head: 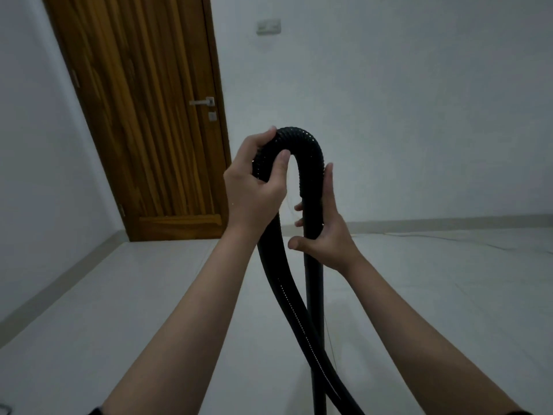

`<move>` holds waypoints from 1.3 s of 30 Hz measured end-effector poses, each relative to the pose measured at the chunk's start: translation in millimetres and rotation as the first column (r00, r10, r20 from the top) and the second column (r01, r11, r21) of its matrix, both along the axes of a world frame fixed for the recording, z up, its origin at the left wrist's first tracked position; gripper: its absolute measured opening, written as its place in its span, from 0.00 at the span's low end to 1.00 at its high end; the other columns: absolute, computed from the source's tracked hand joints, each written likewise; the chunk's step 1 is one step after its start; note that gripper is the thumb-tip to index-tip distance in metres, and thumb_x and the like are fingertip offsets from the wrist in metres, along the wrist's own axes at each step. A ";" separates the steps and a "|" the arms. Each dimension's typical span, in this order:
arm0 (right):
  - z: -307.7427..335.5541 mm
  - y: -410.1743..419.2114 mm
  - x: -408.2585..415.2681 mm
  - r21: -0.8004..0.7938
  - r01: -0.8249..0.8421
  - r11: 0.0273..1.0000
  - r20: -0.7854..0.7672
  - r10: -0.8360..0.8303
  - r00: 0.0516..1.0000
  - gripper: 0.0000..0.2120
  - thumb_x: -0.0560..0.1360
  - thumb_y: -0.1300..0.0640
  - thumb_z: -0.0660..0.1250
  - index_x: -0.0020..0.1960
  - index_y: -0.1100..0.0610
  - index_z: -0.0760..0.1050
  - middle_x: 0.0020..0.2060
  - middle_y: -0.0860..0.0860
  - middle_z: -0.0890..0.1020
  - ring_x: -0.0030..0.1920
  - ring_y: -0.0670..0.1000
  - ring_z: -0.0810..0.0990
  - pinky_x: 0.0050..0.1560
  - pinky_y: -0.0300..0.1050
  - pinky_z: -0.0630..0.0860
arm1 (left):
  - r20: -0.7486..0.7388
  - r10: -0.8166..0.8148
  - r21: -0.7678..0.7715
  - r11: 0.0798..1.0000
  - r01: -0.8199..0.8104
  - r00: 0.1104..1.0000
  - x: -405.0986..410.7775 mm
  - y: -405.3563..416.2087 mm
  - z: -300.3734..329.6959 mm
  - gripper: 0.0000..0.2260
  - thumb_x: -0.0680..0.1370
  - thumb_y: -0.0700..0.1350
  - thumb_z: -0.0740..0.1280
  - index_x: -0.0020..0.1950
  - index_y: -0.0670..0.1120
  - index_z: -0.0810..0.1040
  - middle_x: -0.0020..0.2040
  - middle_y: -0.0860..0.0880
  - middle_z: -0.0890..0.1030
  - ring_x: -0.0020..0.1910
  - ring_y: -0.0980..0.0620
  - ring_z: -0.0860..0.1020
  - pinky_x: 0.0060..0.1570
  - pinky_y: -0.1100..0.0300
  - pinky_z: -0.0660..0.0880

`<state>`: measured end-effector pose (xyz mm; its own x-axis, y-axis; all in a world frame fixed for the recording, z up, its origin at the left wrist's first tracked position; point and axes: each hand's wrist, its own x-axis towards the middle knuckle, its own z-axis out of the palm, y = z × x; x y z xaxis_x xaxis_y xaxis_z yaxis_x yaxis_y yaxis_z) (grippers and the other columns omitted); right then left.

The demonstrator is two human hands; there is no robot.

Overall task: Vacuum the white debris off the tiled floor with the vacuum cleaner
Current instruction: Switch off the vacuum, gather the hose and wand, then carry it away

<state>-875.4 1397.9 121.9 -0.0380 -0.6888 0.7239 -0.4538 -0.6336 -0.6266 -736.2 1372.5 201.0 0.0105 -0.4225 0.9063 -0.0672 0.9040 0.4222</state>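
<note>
Room: pale tiled floor [149, 310] across the lower frame, white walls [389, 115] above, seen from your head camera.

Hose [302, 139]: black, ribbed, bent in an inverted U at frame centre; both legs drop to the bottom edge and cross low down.

Left hand [257, 181]: your fingers and thumb curl round the hose's left leg, just below the bend.

Right hand [324, 232]: your palm lies against the smooth black tube on the right leg; fingers wrap behind it, tips showing on its left, thumb stuck out to the left, off the tube.

Door [143, 115]: brown wood, upper left, shut, with a metal handle [203, 101].

Switch plate [268, 26]: on the wall, top centre.

Cord [449, 238]: thin, lying on the floor at right.
</note>
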 end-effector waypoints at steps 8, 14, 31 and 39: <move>-15.4 10.2 6.8 -0.118 0.029 0.993 -0.102 -0.041 0.994 0.73 0.53 0.33 0.80 0.73 0.37 0.24 0.74 0.35 0.45 0.75 0.51 0.61 0.62 0.50 0.77 | -0.172 -0.044 -0.022 0.999 0.040 0.984 -11.0 20.3 -9.4 0.12 0.76 0.41 0.69 0.60 0.43 0.77 0.51 0.50 0.81 0.49 0.53 0.82 0.50 0.53 0.81; -21.2 15.4 -2.2 -0.216 0.133 0.967 -0.081 -0.153 0.985 0.71 0.57 0.39 0.81 0.76 0.42 0.27 0.73 0.38 0.51 0.73 0.51 0.63 0.56 0.48 0.79 | -0.135 -0.070 -0.058 0.996 0.063 0.988 -23.6 35.4 -13.2 0.12 0.76 0.42 0.69 0.60 0.45 0.76 0.50 0.52 0.80 0.50 0.54 0.81 0.53 0.56 0.80; -21.3 38.2 1.7 -0.269 0.196 0.943 -0.002 -0.204 0.979 0.66 0.59 0.41 0.80 0.78 0.43 0.34 0.76 0.36 0.52 0.78 0.47 0.57 0.73 0.59 0.64 | 0.050 -0.368 0.131 0.924 0.359 0.929 11.6 59.1 -64.6 0.20 0.84 0.43 0.51 0.77 0.48 0.59 0.76 0.51 0.64 0.75 0.55 0.61 0.73 0.60 0.59; -19.8 41.9 3.6 -0.232 0.168 0.958 0.004 -0.171 0.985 0.65 0.59 0.42 0.79 0.78 0.44 0.34 0.74 0.36 0.49 0.78 0.46 0.54 0.73 0.53 0.66 | 0.190 -0.370 0.162 0.925 0.342 0.910 24.3 51.6 -110.4 0.35 0.73 0.42 0.64 0.78 0.53 0.53 0.76 0.53 0.62 0.69 0.60 0.67 0.62 0.68 0.69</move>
